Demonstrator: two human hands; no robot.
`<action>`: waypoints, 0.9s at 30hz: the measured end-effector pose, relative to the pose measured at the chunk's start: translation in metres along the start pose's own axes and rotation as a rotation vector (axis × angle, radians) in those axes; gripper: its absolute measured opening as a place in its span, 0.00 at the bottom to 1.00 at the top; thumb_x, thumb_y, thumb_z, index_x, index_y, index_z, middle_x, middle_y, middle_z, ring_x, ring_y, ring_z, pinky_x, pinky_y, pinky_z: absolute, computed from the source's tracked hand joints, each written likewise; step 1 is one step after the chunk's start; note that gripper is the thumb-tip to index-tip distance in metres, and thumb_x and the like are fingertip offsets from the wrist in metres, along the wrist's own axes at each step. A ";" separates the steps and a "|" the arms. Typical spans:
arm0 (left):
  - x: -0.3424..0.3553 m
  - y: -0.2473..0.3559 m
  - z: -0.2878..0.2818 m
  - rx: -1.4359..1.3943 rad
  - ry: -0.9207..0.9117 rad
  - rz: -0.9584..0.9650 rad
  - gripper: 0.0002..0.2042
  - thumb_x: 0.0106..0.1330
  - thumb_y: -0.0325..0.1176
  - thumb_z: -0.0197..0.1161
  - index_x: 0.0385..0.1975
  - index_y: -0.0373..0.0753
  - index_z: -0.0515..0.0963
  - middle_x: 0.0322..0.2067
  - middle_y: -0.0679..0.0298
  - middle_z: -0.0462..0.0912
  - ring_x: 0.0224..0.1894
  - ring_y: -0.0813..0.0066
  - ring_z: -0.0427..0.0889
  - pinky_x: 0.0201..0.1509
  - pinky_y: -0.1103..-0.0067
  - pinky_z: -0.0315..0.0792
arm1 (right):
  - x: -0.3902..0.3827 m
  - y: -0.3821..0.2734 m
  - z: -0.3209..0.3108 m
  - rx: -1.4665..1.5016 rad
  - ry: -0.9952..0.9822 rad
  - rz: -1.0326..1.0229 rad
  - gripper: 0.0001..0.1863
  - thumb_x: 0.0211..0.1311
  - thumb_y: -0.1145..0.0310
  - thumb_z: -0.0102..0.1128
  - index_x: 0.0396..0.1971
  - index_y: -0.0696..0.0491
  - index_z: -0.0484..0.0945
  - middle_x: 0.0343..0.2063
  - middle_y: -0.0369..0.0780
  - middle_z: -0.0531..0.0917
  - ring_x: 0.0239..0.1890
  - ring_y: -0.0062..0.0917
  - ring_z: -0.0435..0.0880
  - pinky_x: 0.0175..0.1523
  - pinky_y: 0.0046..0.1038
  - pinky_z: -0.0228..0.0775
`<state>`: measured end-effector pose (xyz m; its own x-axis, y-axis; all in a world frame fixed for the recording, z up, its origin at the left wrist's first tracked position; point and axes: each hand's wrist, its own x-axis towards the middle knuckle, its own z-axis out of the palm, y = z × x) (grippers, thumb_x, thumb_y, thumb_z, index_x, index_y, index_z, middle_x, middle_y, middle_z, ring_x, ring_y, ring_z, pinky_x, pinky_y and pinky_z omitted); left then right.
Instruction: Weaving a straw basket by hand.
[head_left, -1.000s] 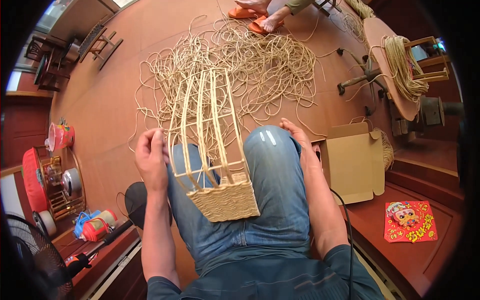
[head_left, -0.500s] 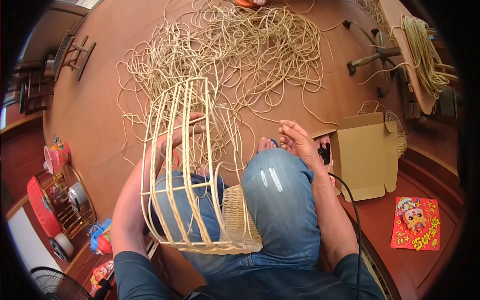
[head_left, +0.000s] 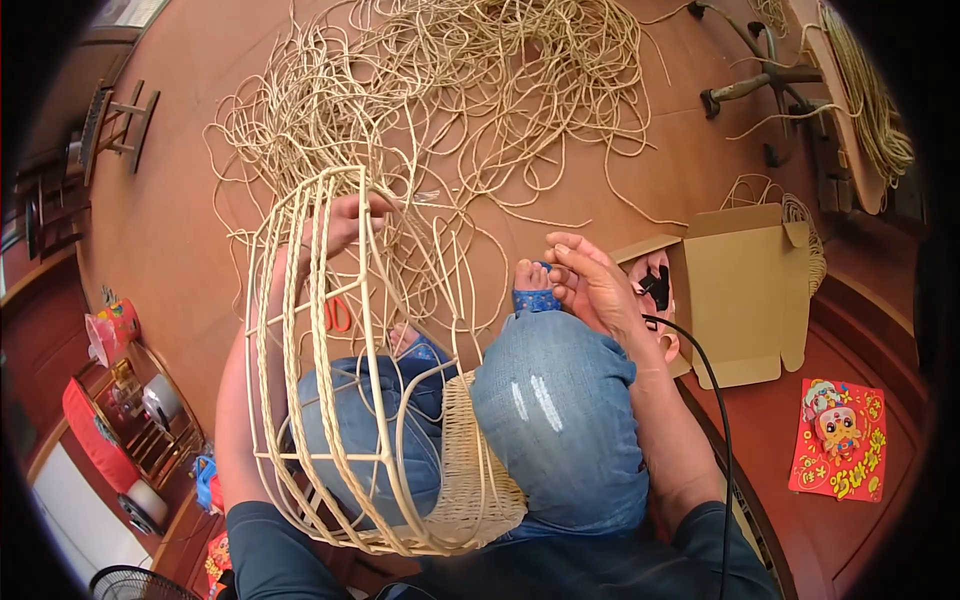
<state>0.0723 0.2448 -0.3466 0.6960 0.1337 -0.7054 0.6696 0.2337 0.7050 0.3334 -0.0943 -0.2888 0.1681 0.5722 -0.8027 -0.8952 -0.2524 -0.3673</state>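
**Frame tipping up across the lap**

The rattan basket frame [head_left: 350, 380] is now lying tilted over my knees, lifted from where it was standing a second ago. My left hand [head_left: 345, 225] is gripping its top rim, fingers clamped. My right hand [head_left: 590, 285] is hovering near the foot, fingers loosely apart. Loose rattan strands [head_left: 450, 110] are sprawling over the floor beyond, beside a cardboard box [head_left: 745, 285].
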 end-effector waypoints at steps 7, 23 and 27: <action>0.027 0.004 0.035 0.173 -0.090 -0.108 0.28 0.75 0.35 0.67 0.72 0.31 0.73 0.56 0.55 0.86 0.60 0.66 0.83 0.68 0.69 0.75 | -0.003 0.003 -0.006 0.003 0.038 -0.008 0.14 0.79 0.67 0.63 0.59 0.53 0.78 0.42 0.34 0.86 0.38 0.13 0.84 0.40 0.17 0.80; -0.072 0.059 0.008 -0.413 0.438 0.351 0.09 0.78 0.32 0.66 0.53 0.37 0.83 0.42 0.66 0.91 0.36 0.86 0.86 0.34 0.87 0.79 | -0.011 -0.001 -0.013 -0.071 -0.021 -0.145 0.15 0.78 0.67 0.65 0.59 0.52 0.80 0.42 0.32 0.86 0.38 0.13 0.84 0.41 0.19 0.78; -0.128 0.127 0.008 -0.261 0.584 0.479 0.09 0.81 0.31 0.62 0.55 0.40 0.82 0.46 0.64 0.91 0.20 0.95 0.64 0.23 0.92 0.58 | -0.042 -0.021 0.012 -0.134 -0.001 -0.315 0.13 0.79 0.67 0.65 0.58 0.53 0.82 0.43 0.33 0.87 0.36 0.12 0.83 0.40 0.17 0.78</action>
<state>0.0703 0.2496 -0.1657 0.5960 0.7429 -0.3050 0.1992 0.2311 0.9523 0.3406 -0.1041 -0.2415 0.4272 0.6390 -0.6397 -0.7372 -0.1635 -0.6556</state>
